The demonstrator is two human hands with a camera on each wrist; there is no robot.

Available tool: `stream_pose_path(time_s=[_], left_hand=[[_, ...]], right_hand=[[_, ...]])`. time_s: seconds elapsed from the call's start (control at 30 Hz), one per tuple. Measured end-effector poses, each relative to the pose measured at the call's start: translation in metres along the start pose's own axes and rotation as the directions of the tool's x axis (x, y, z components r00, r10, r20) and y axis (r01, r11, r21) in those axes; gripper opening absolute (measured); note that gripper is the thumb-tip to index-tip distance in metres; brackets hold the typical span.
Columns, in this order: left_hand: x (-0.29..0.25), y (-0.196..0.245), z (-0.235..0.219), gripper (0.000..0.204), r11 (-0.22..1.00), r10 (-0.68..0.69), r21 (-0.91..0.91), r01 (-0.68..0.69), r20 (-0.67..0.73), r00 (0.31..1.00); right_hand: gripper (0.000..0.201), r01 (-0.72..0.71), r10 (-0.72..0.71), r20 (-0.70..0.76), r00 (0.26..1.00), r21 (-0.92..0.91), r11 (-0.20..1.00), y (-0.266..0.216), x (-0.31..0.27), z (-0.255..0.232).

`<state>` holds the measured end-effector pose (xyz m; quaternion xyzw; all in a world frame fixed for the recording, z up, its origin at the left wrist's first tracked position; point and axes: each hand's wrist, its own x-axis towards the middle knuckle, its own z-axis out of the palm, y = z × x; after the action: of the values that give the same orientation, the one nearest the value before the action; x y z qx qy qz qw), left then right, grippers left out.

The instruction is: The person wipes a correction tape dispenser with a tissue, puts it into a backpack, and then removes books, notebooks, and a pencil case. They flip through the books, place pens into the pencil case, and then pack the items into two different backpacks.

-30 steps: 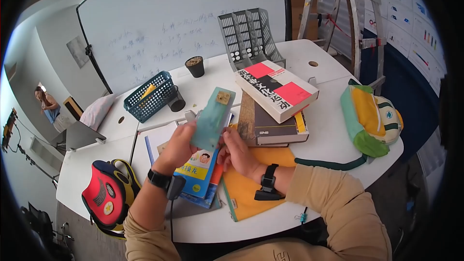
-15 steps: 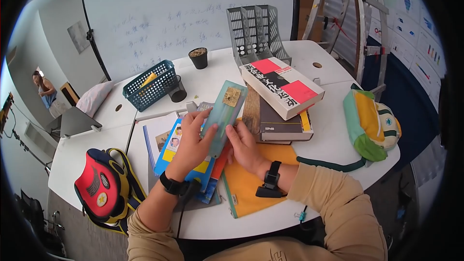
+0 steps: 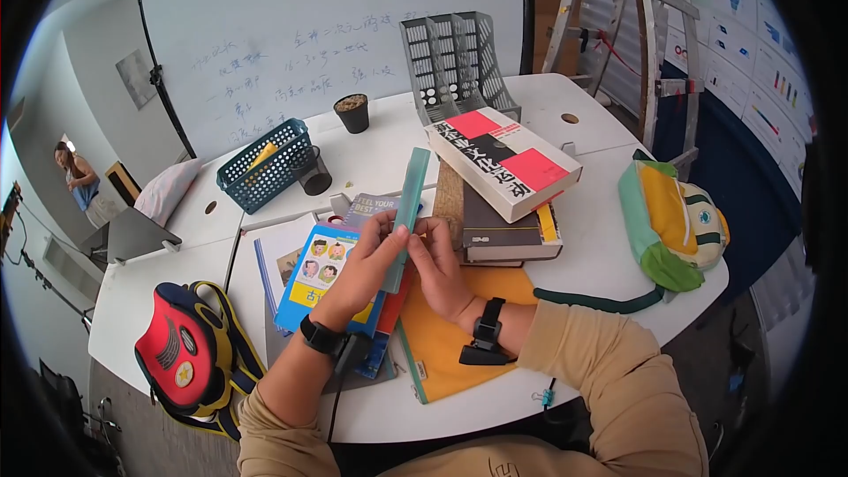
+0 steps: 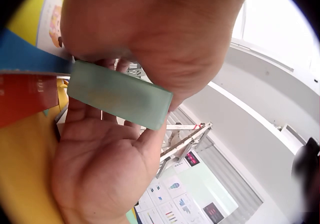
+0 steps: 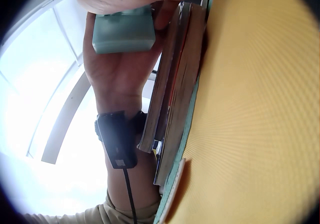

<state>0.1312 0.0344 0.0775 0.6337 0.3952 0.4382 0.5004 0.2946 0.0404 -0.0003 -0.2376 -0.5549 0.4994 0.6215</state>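
A translucent teal pencil case (image 3: 412,190) stands on edge between my two hands, its narrow side facing me, above the books. My left hand (image 3: 373,256) grips its left side, with the thumb along the near edge. From the other side my right hand (image 3: 439,267) holds it with thumb and fingers. In the left wrist view the plain end of the pencil case (image 4: 120,95) shows between both palms. The right wrist view shows its end (image 5: 124,36) below the right hand. Under the hands lie a blue picture-covered book (image 3: 320,269) and a yellow zip folder (image 3: 468,327).
Thick books with a white-and-pink one (image 3: 505,163) on top lie to the right. Behind are a grey file rack (image 3: 459,62), a teal basket (image 3: 265,166), a mesh cup (image 3: 311,172) and a pot (image 3: 352,113). A red bag (image 3: 181,349) and a green-yellow bag (image 3: 669,225) flank them.
The pencil case has turned from its broad face, with a gold-brown patch showing, onto its narrow edge. Both hands have shifted their hold, and the blue book is less covered than a second ago.
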Motion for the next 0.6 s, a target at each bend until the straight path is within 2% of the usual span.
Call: stream_pose_path(time_s=[0.1,0.2,0.3,0.4,0.5,0.6], left_hand=[[0.001,-0.005,-0.009,0.058,0.955,-0.142,-0.259,0.142,0.022,0.990],[0.000,-0.001,-0.007,0.055,0.906,-0.194,-0.376,0.195,0.042,0.980],[0.000,-0.007,-0.010,0.053,0.916,-0.137,-0.379,0.134,0.017,0.990],[0.002,-0.008,-0.011,0.053,0.971,-0.073,-0.228,0.073,0.012,0.997],[0.001,-0.014,-0.012,0.055,0.970,-0.112,-0.218,0.110,0.003,0.994],[0.001,-0.012,-0.015,0.059,0.941,-0.225,-0.265,0.211,-0.021,0.974]], right_hand=[[0.042,-0.046,0.044,0.030,0.999,0.074,0.996,0.003,0.001,0.003],[0.050,-0.019,0.019,-0.017,1.000,0.021,1.000,-0.005,-0.002,0.009],[0.060,0.101,-0.102,-0.004,0.995,-0.097,0.990,-0.007,0.000,0.011],[0.069,0.101,-0.101,-0.042,0.994,-0.022,0.995,-0.003,0.003,0.012],[0.073,-0.055,0.062,-0.088,0.994,0.076,0.996,-0.008,0.006,0.013],[0.074,-0.184,0.187,-0.058,0.981,0.047,0.982,-0.032,0.013,0.017]])
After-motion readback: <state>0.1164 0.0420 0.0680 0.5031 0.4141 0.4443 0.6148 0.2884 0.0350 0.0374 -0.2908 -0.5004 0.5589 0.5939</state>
